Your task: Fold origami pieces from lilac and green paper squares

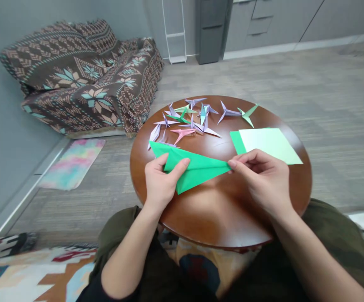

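Note:
A partly folded green paper is held between both hands above the round brown table. My left hand grips its wide left part, the thumb on top and the fingers behind. At the paper's narrow right tip, my right hand pinches with thumb and forefinger. Beyond the hands lie several folded paper pieces, among them a pink one, a dark green one and a light green one. A stack of pale green sheets rests near my right hand, with a darker green edge showing at its left.
A sofa under a patterned cover stands at the back left, with a colourful mat on the floor before it. Grey cabinets and a white rack line the back wall. My knees are at the table's near edge.

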A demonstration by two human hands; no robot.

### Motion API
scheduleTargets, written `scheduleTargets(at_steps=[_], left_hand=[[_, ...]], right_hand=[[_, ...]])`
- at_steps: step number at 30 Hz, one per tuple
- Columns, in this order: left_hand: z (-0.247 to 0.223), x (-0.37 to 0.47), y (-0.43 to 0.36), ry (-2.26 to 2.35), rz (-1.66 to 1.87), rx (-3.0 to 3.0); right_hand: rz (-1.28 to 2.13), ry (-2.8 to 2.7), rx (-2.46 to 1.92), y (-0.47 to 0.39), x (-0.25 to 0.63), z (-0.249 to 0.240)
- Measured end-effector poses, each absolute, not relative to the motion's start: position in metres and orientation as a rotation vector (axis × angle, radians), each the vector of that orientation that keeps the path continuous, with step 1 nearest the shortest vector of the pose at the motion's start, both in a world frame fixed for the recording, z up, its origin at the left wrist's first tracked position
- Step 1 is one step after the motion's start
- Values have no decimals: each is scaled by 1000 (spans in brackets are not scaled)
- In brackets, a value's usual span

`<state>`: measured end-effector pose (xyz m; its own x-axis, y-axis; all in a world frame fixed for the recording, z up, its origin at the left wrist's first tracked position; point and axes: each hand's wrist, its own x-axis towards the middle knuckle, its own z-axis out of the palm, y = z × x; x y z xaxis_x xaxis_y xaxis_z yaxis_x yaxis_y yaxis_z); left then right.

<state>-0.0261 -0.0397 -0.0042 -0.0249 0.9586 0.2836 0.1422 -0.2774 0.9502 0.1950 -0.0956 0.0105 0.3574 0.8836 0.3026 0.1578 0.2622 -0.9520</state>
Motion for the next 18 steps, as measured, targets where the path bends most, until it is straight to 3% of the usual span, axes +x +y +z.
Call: scheduleTargets(at_steps=[18], left_hand=[[3,-32,-36,1106,1547,1682]], right_hand=[[496,-1334,-1226,-102,208,13]])
